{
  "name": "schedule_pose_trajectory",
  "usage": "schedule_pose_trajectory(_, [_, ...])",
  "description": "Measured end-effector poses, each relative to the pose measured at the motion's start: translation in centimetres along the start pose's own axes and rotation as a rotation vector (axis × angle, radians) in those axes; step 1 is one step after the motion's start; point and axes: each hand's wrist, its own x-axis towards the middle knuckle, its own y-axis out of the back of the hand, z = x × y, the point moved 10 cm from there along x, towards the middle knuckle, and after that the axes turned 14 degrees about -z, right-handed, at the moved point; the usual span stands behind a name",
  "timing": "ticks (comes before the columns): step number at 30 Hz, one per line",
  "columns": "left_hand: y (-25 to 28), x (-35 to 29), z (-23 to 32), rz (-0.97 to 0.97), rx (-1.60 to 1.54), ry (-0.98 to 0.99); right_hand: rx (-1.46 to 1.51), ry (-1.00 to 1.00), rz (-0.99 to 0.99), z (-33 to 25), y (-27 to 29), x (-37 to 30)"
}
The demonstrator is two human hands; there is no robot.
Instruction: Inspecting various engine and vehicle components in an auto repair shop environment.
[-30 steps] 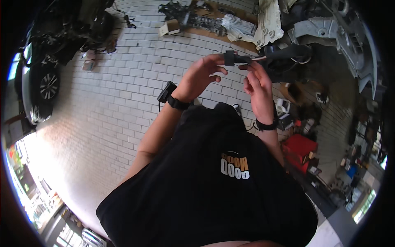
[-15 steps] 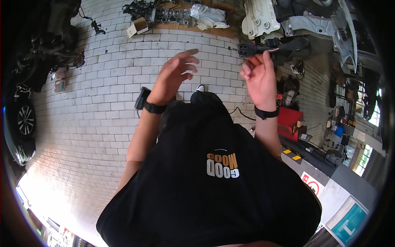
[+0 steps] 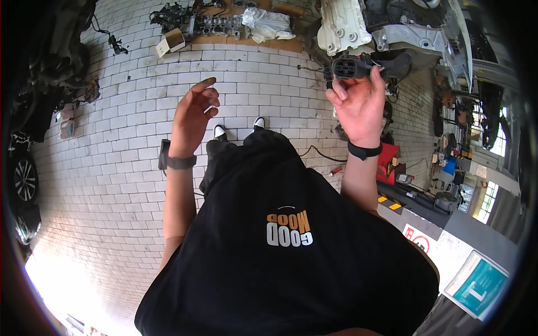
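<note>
Beyond my right hand (image 3: pixel 363 112), a round black electrical connector (image 3: pixel 346 68) shows its face with several oval slots. The thumb and fingers of that hand pinch the connector from behind and below; part of it is hidden by the fingers. Wires trail from it toward a thick black sleeve or hose (image 3: pixel 397 66) at the right. My left hand (image 3: pixel 191 119) hovers over the tiled floor with its fingers loosely bent and apart, and nothing is in it. A dark strap goes round each wrist.
Ahead on brown cardboard lie a metal engine part (image 3: pixel 217 27) and a white plastic bag (image 3: pixel 268 24), beside a small open box (image 3: pixel 171 42). A pale engine cover (image 3: pixel 343 31) stands at far right. A car wheel (image 3: pixel 24 178) shows at left.
My left hand has moved left, farther from my right hand. The connector has turned so its slotted face shows more fully. A second white shoe has come into view.
</note>
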Motion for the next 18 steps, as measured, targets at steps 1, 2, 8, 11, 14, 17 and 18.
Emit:
schedule_pose_trajectory(1, [0.0, 0.1, 0.1, -0.004, 0.004, -0.009, 0.005, 0.006, 0.024, 0.1, 0.3, -0.1])
schedule_pose_trajectory(2, [0.1, 0.1, 0.3, -0.01, 0.007, -0.018, 0.009, 0.013, 0.049, 0.3, 0.6, -0.3])
schedule_pose_trajectory(8, [0.2, 0.2, -0.6, -0.027, -0.045, 0.013, -0.122, -0.03, 0.142, 2.7, 4.9, -0.9])
schedule_pose_trajectory(11, [-0.1, 0.7, -1.1, -0.029, -0.04, 0.04, -0.28, 0.004, 0.165, 2.3, 4.7, -1.1])
schedule_pose_trajectory(14, [-0.5, 1.4, -1.6, -0.036, -0.034, 0.062, -0.398, 0.038, 0.197, 2.2, 5.8, -1.1])
schedule_pose_trajectory(17, [-0.3, 1.5, -2.1, 0.004, -0.049, 0.083, -0.546, 0.012, 0.201, 2.5, 6.7, -0.5])
schedule_pose_trajectory(18, [-0.4, 1.2, -2.1, 0.015, -0.03, 0.067, -0.536, 0.015, 0.175, 2.7, 7.0, -0.5])
